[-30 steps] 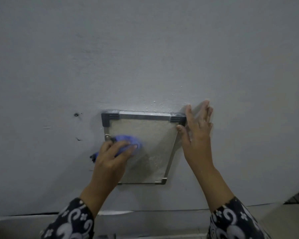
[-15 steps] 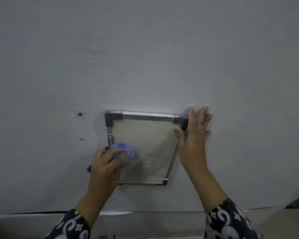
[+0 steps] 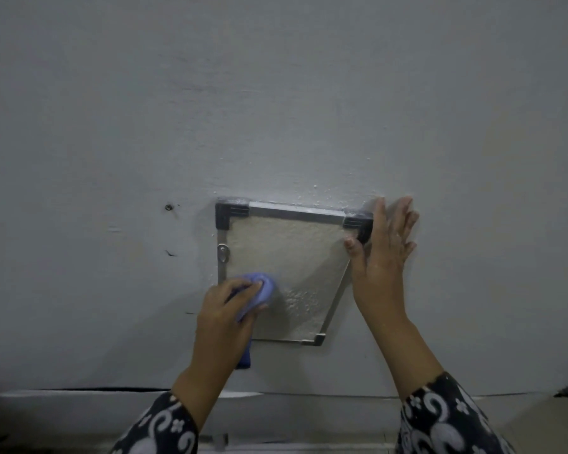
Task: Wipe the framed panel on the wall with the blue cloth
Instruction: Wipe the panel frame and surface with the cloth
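Head view: left hand fingers grip blue cloth on framed panel; right hand fingers straight against grey wall.

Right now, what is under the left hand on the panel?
The left hand grips the bunched blue cloth against the framed panel. The panel's lower-left corner is covered by the hand and cloth, so it cannot be seen.

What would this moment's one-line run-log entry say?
left hand grips blue cloth on framed panel | right hand braces panel edge

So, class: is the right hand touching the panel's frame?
Touching. The head view shows the right hand flat against the wall, its thumb lying on the frame's top right corner.
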